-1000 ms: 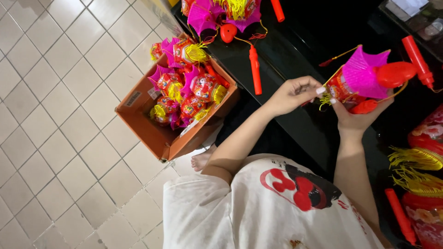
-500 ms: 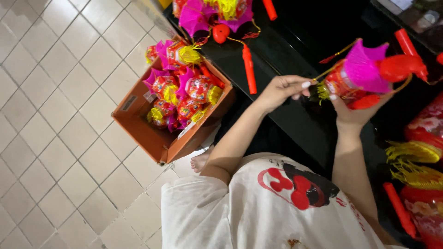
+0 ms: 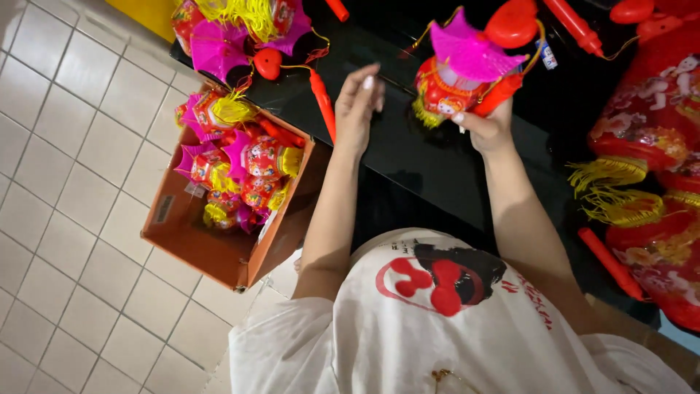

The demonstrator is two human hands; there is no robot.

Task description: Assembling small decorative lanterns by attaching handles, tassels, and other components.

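Over the black worktop (image 3: 408, 157), the right hand (image 3: 487, 128) grips a red toy lantern (image 3: 452, 84) with a pink top by its underside. Just left of the lantern, the left hand (image 3: 359, 102) hangs open with loose fingers, holding nothing. Further left of the lantern, a cardboard box (image 3: 219, 248) of similar lanterns stands on the tiled floor (image 3: 80, 146).

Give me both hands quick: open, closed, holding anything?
Left hand: open, fingers loosely spread above the black table, holding nothing.
Right hand: closed on the red and pink lantern, gripping it from below.
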